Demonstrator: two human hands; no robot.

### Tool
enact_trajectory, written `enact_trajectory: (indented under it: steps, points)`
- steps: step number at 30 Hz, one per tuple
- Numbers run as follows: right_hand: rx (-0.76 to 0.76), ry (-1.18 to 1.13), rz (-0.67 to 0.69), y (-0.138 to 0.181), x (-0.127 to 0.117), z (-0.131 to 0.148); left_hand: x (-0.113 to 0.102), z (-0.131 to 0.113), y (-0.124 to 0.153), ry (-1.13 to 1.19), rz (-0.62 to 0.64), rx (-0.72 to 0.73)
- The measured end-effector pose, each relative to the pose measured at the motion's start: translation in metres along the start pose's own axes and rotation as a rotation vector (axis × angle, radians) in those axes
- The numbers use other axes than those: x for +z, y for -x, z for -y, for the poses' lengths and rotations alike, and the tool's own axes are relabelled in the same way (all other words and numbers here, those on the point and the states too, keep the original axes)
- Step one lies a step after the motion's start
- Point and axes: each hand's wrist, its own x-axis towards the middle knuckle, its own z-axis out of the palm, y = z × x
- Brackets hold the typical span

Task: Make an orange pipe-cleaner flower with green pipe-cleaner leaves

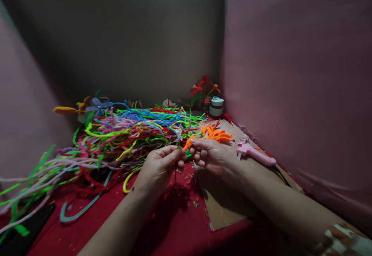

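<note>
My left hand (164, 161) pinches a thin dark stem upright, with a small whitish tuft (178, 133) at its top. Between the thumb and fingers of my right hand (212, 155) is a short orange fuzzy pipe cleaner piece (188, 143); its lower end meets the stem close to my left fingertips. Whether the two are joined cannot be seen. A bit of green (188, 154) shows just below, between the hands. Behind my right hand, a bunch of orange pipe cleaner loops (217, 134) lies on a cardboard sheet (223, 205).
A large heap of multicoloured pipe cleaners (139, 124) spreads across the red cloth (116, 217) at left. On the cardboard's right rests a pink glue gun (255, 153). A lidded jar (216, 107) and red flowers (200, 87) stand at the back, near the walls.
</note>
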Motion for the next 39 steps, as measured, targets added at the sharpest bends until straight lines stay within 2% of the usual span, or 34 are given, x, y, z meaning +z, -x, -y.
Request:
enact_trajectory:
  steps: [2, 4, 7, 9, 10, 12, 14, 18, 21, 28, 31, 33, 36, 39]
  points:
    - [-0.053, 0.142, 0.011, 0.008, -0.002, 0.005, -0.004, -0.002, -0.001, -0.01, -0.014, 0.017]
    - [-0.191, 0.387, -0.063, 0.023, -0.012, 0.014, -0.006, -0.004, -0.001, -0.005, -0.027, 0.033]
    - [-0.501, 0.976, -0.316, 0.054, -0.045, 0.026, -0.006, -0.009, 0.001, 0.031, -0.043, 0.051]
    - [-0.608, 1.463, -0.555, 0.073, -0.077, 0.031, -0.004, -0.011, 0.001, 0.061, -0.044, 0.057]
    - [-0.584, 1.659, -0.656, 0.08, -0.093, 0.032, -0.003, -0.012, 0.001, 0.073, -0.046, 0.056]
    - [-0.416, 1.914, -0.791, 0.088, -0.12, 0.032, -0.001, -0.012, 0.001, 0.09, -0.052, 0.047]
    - [-0.281, 2.0, -0.779, 0.088, -0.136, 0.03, 0.0, -0.012, 0.001, 0.095, -0.061, 0.035]
    - [-0.26, 2.004, -0.71, 0.079, -0.139, 0.027, -0.002, -0.012, -0.001, 0.088, -0.064, 0.047]
    - [-0.321, 1.99, -0.703, 0.077, -0.136, 0.024, -0.005, -0.01, -0.003, 0.094, -0.071, 0.064]
    - [-0.461, 1.941, -0.719, 0.086, -0.148, 0.023, -0.007, -0.009, -0.002, 0.098, -0.044, 0.075]
    - [-0.528, 1.718, -0.661, 0.089, -0.143, 0.03, -0.007, -0.009, -0.002, 0.095, -0.033, 0.076]
    - [-0.604, 1.484, -0.648, 0.091, -0.135, 0.034, -0.007, -0.009, -0.001, 0.104, -0.029, 0.078]
    - [-0.638, 1.07, -0.651, 0.096, -0.117, 0.034, -0.007, -0.01, 0.0, 0.125, -0.027, 0.082]
    - [-0.642, 0.877, -0.637, 0.095, -0.089, 0.039, -0.007, -0.013, 0.001, 0.142, -0.038, 0.11]
